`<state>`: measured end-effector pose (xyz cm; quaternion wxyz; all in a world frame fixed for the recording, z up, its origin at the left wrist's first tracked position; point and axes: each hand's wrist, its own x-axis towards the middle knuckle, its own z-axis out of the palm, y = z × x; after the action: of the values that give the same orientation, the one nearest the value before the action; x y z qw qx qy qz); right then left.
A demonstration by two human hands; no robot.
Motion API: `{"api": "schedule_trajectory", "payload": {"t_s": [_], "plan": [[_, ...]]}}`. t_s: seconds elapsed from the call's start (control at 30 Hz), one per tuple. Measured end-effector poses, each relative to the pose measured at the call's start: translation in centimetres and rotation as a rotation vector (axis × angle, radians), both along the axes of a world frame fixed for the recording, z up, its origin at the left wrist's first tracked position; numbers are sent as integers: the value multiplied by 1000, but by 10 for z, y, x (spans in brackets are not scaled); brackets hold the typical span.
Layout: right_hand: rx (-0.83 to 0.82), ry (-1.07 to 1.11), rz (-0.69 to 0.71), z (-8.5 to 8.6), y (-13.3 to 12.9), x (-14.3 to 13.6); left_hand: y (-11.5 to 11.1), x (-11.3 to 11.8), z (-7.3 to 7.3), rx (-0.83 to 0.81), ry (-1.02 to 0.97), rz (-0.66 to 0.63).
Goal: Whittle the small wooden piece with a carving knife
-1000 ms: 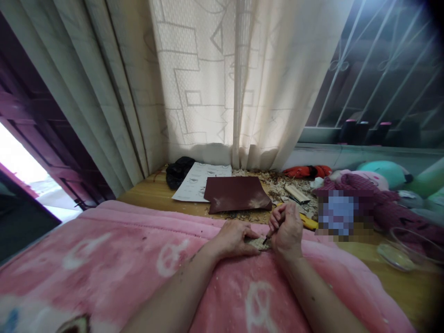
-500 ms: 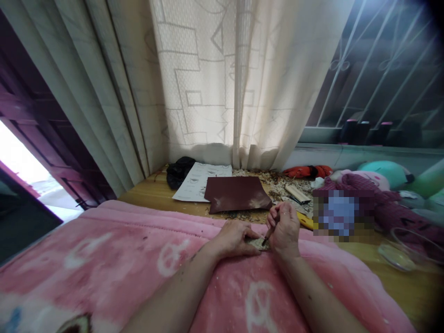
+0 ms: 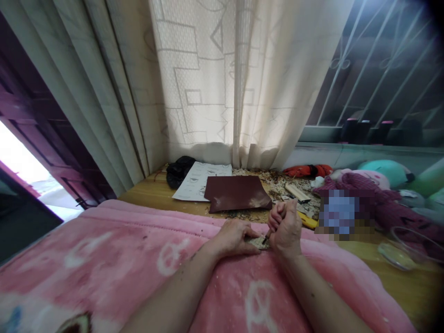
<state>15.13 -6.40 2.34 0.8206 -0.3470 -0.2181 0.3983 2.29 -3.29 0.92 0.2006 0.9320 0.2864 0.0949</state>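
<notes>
My left hand (image 3: 235, 237) rests on the pink blanket (image 3: 138, 259), its thumb and fingers closed around a small, pale, rough-surfaced piece (image 3: 258, 242) that looks carved. My right hand (image 3: 285, 227) is curled in a fist around a slim tool whose dark tip (image 3: 265, 240) touches the right end of that piece. Most of the tool is hidden inside the fist, so its exact kind does not show. Just beyond the hands lies a dark red-brown sheet (image 3: 237, 192).
A printed white paper (image 3: 190, 185) and a black plastic bag (image 3: 179, 171) lie at the back left. Shavings (image 3: 277, 185) cover the wood behind, with a beige-handled item (image 3: 296, 193), a yellow object (image 3: 307, 220) and a red bundle (image 3: 307, 170). Plush toys (image 3: 398, 217) sit at the right.
My right hand has turned slightly, with its fist a touch higher and more to the right. The tool tip stays at the pale piece. My left hand has not visibly moved.
</notes>
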Motion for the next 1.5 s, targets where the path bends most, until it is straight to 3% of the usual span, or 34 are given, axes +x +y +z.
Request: {"api": "schedule_trajectory", "payload": {"t_s": [0.93, 1.5], "plan": [[103, -111, 90, -3, -7, -7, 2, -2, -6, 36, -40, -21], [126, -151, 397, -5, -9, -2, 5, 0, -8, -76, -49, -7]]}}
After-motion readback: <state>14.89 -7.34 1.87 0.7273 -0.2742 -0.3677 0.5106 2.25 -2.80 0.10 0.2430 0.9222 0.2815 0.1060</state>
